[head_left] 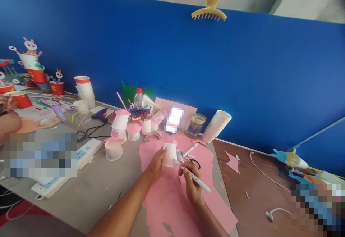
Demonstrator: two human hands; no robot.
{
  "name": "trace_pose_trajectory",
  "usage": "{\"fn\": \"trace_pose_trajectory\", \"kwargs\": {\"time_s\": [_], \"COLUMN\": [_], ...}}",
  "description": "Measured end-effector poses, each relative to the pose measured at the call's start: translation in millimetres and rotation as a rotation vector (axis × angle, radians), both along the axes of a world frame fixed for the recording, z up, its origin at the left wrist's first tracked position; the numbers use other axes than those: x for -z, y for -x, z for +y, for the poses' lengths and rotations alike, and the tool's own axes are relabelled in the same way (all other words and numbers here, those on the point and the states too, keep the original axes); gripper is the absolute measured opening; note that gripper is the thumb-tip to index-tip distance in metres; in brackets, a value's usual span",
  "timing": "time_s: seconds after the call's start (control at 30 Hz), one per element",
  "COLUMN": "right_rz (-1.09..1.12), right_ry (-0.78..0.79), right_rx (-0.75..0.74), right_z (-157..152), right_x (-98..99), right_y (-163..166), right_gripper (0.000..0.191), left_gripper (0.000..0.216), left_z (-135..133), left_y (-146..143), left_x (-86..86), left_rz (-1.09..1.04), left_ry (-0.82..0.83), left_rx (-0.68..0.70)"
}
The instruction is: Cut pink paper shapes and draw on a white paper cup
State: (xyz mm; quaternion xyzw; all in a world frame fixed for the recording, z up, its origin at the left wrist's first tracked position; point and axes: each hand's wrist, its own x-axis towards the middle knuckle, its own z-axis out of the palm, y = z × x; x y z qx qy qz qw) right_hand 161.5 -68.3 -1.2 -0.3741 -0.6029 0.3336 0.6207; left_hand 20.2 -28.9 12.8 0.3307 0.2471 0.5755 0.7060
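My left hand is closed round a small white paper cup, held upside down above pink paper sheets. My right hand grips a white marker pen like a pencil, its tip touching the cup's lower side. A second marker and black-handled scissors lie on the pink paper just beyond the hands.
A stack of white cups lies tilted by a glass jar. Finished pink-topped cups, a water bottle, a glue gun and a power strip stand left. Another person's arm is at the far left.
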Motion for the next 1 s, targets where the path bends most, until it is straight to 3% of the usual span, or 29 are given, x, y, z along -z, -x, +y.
{"fn": "trace_pose_trajectory", "kwargs": {"time_s": [0.63,1.0], "right_rz": [-0.017,0.090], "right_ry": [0.029,0.079], "right_rx": [0.013,-0.002], "right_z": [0.5,7.3], "right_x": [-1.9,11.1], "right_y": [-0.7,-5.2], "right_gripper": [0.019,0.022], "left_gripper": [0.040,0.036], "left_z": [3.7,4.7], "left_y": [1.1,3.0], "left_x": [5.9,9.2], "left_rz": [-0.027,-0.102], "left_ry": [0.041,0.080], "left_rx": [-0.009,-0.035]}}
